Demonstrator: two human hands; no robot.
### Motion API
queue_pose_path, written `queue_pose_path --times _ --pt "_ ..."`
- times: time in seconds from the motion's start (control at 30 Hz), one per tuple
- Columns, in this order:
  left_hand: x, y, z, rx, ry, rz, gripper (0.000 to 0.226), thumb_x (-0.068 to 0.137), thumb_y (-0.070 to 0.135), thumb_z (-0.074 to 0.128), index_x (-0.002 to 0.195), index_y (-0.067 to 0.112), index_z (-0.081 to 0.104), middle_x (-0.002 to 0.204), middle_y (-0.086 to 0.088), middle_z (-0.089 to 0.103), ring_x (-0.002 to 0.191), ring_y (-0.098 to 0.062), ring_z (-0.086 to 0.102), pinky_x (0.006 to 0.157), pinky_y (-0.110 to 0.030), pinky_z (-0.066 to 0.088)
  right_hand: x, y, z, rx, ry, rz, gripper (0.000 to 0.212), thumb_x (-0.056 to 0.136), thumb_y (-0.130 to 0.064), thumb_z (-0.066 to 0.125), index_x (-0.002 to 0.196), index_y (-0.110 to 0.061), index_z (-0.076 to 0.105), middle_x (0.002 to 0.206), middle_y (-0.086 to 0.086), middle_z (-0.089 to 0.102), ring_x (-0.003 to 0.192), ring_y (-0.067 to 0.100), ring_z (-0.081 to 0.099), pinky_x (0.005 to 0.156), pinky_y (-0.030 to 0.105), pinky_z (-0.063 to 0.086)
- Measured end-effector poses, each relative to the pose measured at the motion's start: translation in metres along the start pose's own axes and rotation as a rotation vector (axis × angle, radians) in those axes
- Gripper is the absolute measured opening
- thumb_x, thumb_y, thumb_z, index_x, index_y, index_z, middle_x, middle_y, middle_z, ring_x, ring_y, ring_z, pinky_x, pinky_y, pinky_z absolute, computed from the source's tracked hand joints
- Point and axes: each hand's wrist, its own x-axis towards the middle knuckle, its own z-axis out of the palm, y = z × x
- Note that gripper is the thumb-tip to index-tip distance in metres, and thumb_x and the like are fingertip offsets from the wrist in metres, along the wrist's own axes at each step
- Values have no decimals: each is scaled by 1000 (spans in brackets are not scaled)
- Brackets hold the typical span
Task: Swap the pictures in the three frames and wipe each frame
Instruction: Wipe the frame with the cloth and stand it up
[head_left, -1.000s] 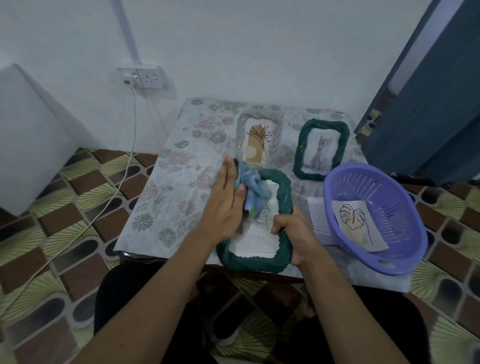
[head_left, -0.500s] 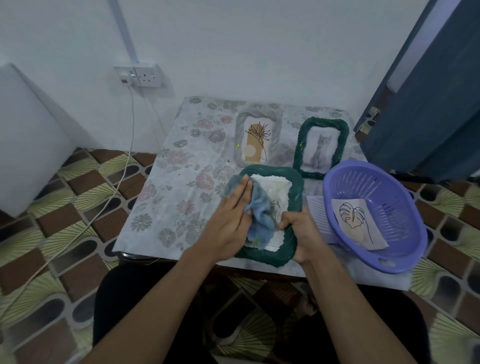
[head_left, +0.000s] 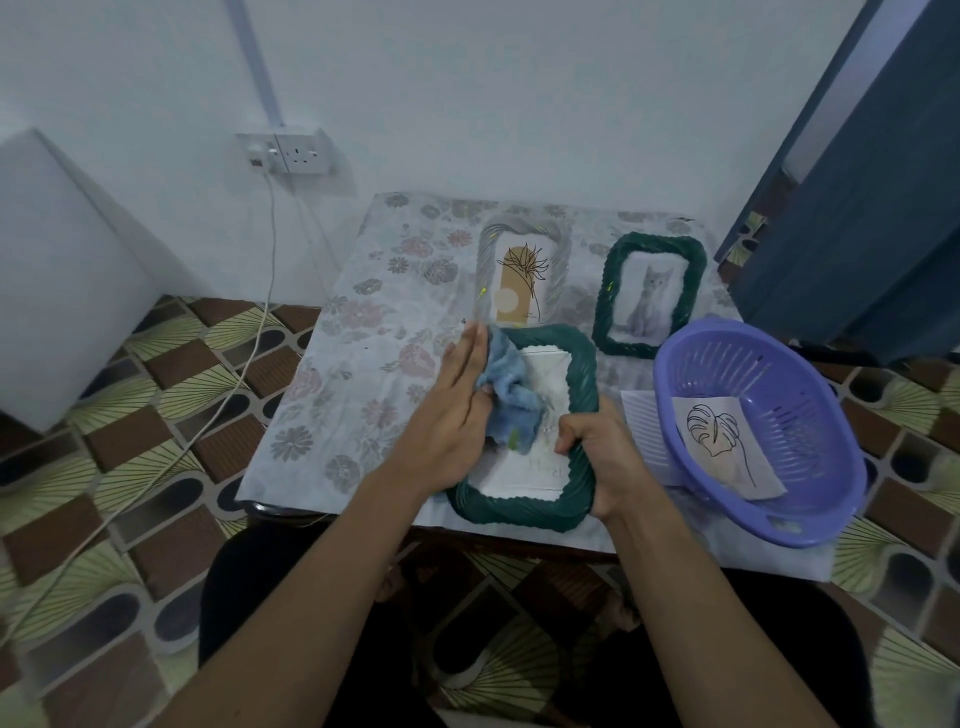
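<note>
A dark green wavy frame (head_left: 582, 379) with a pale picture lies at the table's near edge. My left hand (head_left: 457, 410) presses a crumpled blue cloth (head_left: 511, 397) onto the frame's glass, fingers straight. The frame's right side is gripped by my right hand (head_left: 597, 447). Behind it lies a grey frame (head_left: 488, 260) with a plant drawing. A smaller green frame (head_left: 691, 270) with a grey cat picture lies at the back right. A loose leaf drawing (head_left: 722, 441) sits in the purple basket (head_left: 810, 379).
The small table (head_left: 363, 364) has a floral cloth and stands against a white wall. A white paper (head_left: 641, 436) lies under the basket's left side. A cable (head_left: 249, 353) hangs from a wall socket (head_left: 291, 150) to the tiled floor. A blue door (head_left: 857, 208) stands at the right.
My left hand and the cloth slid from the frame's lower middle up to its upper left corner. The frame shifted slightly nearer to me, with my right hand still holding its right side.
</note>
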Motion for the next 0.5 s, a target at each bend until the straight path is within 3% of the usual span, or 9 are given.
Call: queue_pose_path --times 0.1,0.17,0.27,0.4,0.5 --pt "-21 1 5 -104 -148 56 53 106 10 26 154 13 4 163 4 -6 149 -2 -5 119 -15 4 6 -7 -7 59 34 -36 63 31 0 55 94 -4 57 95 14 48 83 37 48 74 52 39" --pt "-38 4 10 -126 -201 59 53 106 10 26 154 12 4 163 5 -7 149 -1 -6 120 -17 6 13 -10 -14 94 71 -57 73 26 -5 58 98 -13 56 98 14 45 84 37 45 74 51 37" --pt "-58 9 17 -69 -243 96 54 107 12 28 154 12 2 162 9 -10 149 -2 -8 122 -25 8 16 -9 -22 89 94 -69 74 27 -3 57 101 -3 56 100 17 50 86 41 50 76 60 43" --pt "-56 -1 19 116 -236 109 54 106 29 17 154 19 -7 163 8 -17 151 -8 -9 124 -37 10 15 1 -24 89 87 -29 103 21 -4 61 123 5 51 107 24 57 94 46 57 90 74 42" --pt "-38 -1 16 280 -171 -35 59 98 47 2 150 33 -21 159 13 -28 150 -16 -18 123 -43 -1 3 2 -9 70 21 -12 79 26 -4 59 105 6 59 100 19 52 87 41 53 80 62 43"
